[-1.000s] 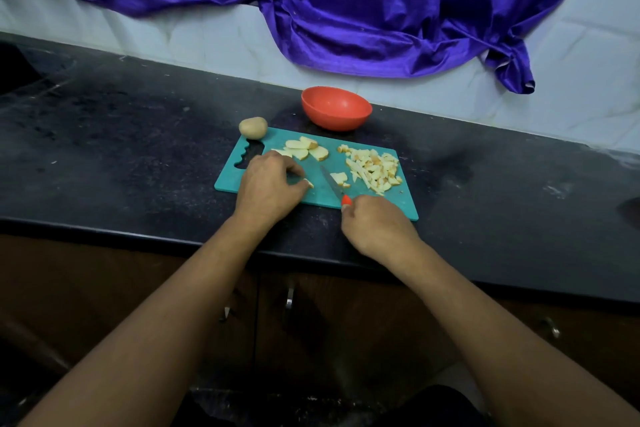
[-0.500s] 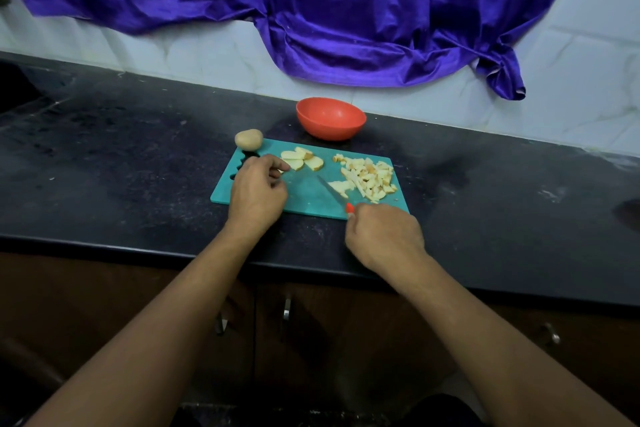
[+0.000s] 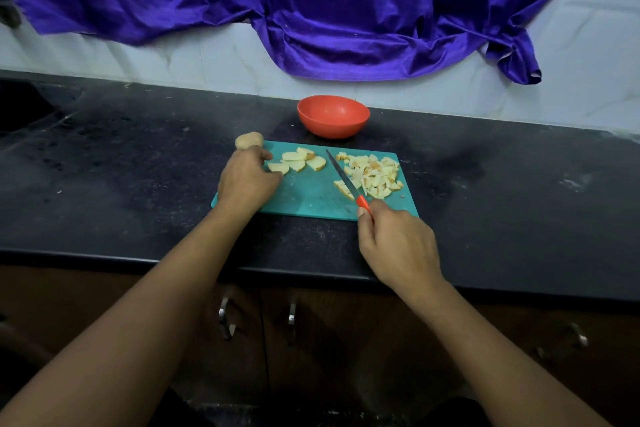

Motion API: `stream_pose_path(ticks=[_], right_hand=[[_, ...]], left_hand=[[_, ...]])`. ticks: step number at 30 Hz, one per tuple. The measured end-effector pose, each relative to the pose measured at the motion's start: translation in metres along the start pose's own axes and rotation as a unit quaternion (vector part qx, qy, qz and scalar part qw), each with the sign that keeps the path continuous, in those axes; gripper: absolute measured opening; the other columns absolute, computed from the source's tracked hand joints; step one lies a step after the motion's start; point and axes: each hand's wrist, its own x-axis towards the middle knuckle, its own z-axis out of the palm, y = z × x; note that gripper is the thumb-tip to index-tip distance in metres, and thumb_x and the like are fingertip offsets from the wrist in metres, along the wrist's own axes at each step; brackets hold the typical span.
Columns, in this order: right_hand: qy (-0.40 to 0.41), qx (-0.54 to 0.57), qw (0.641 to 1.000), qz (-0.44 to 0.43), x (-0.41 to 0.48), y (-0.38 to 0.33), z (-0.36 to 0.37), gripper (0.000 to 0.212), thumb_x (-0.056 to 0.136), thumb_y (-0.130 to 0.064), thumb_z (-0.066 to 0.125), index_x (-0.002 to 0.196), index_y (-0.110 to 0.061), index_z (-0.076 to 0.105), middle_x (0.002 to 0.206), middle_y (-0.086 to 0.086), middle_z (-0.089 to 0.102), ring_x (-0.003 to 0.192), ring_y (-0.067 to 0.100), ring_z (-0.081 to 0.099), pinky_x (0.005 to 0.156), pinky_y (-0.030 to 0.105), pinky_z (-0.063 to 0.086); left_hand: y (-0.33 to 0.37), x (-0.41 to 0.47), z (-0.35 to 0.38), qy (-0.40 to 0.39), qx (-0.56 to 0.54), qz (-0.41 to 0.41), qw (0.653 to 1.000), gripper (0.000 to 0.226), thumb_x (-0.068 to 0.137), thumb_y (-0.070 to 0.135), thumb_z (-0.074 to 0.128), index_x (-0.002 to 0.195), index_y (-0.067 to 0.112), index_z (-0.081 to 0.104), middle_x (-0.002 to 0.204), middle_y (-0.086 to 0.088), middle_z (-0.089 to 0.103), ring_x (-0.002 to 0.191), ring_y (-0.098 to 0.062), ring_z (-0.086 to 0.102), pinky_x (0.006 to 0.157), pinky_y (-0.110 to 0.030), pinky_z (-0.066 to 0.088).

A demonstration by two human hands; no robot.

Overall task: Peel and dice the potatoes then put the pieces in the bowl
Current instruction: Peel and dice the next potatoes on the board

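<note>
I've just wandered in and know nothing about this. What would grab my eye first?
A glossy purple cloth hangs across the white wall, above an orange bowl at the back of the dark counter. On the teal cutting board before it, the right hand holds an orange-handled knife beside a pile of diced potato, while the left hand is at some potato slices.

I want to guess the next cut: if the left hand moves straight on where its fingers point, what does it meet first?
Probably the potato slices on the cutting board; the left hand is close to, perhaps touching, the nearest one.
</note>
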Motion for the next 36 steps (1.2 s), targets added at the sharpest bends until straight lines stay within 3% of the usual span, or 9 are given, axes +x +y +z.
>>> stream_pose_path(ticks=[3,8,12,16,22,25,28,31,36], right_hand=[[-0.002,0.009,1.0,-0.002,0.0,0.001,0.0,0.037,0.109,-0.049,0.028,0.112,-0.025,0.057,0.074,-0.01,0.056,0.06,0.008,0.056,0.055,0.033,0.054],[0.007,0.016,1.0,0.0,-0.001,0.002,0.0,0.037,0.109,-0.049,0.029,0.111,-0.025,0.058,0.072,-0.01,0.055,0.059,0.008,0.055,0.053,0.03,0.051],[0.013,0.017,1.0,0.002,0.0,0.002,0.001,0.037,0.109,-0.049,0.03,0.11,-0.025,0.058,0.071,-0.01,0.056,0.059,0.008,0.055,0.053,0.033,0.052],[0.013,0.012,1.0,-0.002,-0.001,0.001,0.002,0.037,0.108,-0.048,0.03,0.106,-0.024,0.058,0.071,-0.01,0.055,0.058,0.008,0.054,0.051,0.032,0.049],[0.0,0.001,1.0,-0.002,-0.001,0.0,-0.002,0.037,0.109,-0.049,0.03,0.108,-0.024,0.057,0.071,-0.01,0.054,0.059,0.007,0.053,0.05,0.031,0.045],[-0.008,-0.002,1.0,0.001,-0.001,-0.002,-0.003,0.037,0.109,-0.049,0.03,0.109,-0.024,0.057,0.073,-0.009,0.054,0.06,0.007,0.053,0.05,0.031,0.042],[-0.026,-0.002,1.0,0.003,0.001,-0.003,-0.006,0.036,0.108,-0.049,0.032,0.105,-0.024,0.058,0.075,-0.008,0.056,0.063,0.008,0.054,0.052,0.032,0.043],[-0.071,0.011,0.997,0.014,0.007,-0.004,-0.011,0.036,0.108,-0.049,0.035,0.1,-0.024,0.06,0.077,-0.006,0.058,0.068,0.01,0.056,0.055,0.033,0.042],[-0.148,0.069,0.986,0.029,0.014,-0.02,-0.023,0.034,0.108,-0.046,0.038,0.091,-0.023,0.057,0.083,-0.003,0.059,0.074,0.013,0.057,0.054,0.032,0.035]], left_hand=[[0.004,0.01,0.002,-0.046,0.071,-0.001,0.996,0.051,0.087,0.039,0.075,0.135,0.025,0.063,0.133,-0.006,0.06,0.121,-0.029,0.059,0.099,-0.044,0.05],[0.01,0.009,0.002,-0.067,0.126,0.05,0.989,0.033,0.092,0.038,0.071,0.123,0.027,0.072,0.121,-0.002,0.068,0.109,-0.027,0.064,0.089,-0.044,0.054],[0.005,-0.014,0.0,-0.037,0.053,0.104,0.992,0.021,0.088,0.032,0.076,0.109,0.026,0.078,0.103,0.005,0.073,0.097,-0.018,0.065,0.078,-0.033,0.049],[-0.001,-0.036,-0.004,-0.025,-0.061,0.142,0.988,0.017,0.084,0.022,0.083,0.098,0.028,0.076,0.093,0.012,0.068,0.08,-0.007,0.063,0.076,-0.028,0.052],[-0.011,-0.045,-0.005,-0.087,-0.067,0.231,0.967,0.017,0.088,0.029,0.08,0.105,0.028,0.08,0.105,0.014,0.07,0.094,-0.002,0.065,0.083,-0.023,0.054],[-0.01,-0.046,-0.006,-0.079,-0.065,0.21,0.972,0.021,0.089,0.025,0.078,0.11,0.027,0.078,0.107,0.015,0.072,0.095,0.001,0.065,0.087,-0.022,0.053],[-0.004,-0.044,-0.005,-0.072,-0.066,0.173,0.98,0.014,0.087,0.023,0.081,0.098,0.031,0.076,0.094,0.017,0.072,0.087,0.003,0.065,0.084,-0.025,0.056],[0.001,-0.043,-0.001,-0.075,-0.065,0.156,0.983,0.011,0.085,0.024,0.082,0.087,0.033,0.076,0.085,0.017,0.073,0.083,0.003,0.065,0.083,-0.027,0.057],[0.003,-0.043,0.004,-0.069,-0.075,0.142,0.985,0.011,0.084,0.025,0.083,0.09,0.03,0.075,0.086,0.016,0.073,0.084,0.003,0.066,0.085,-0.03,0.059]])
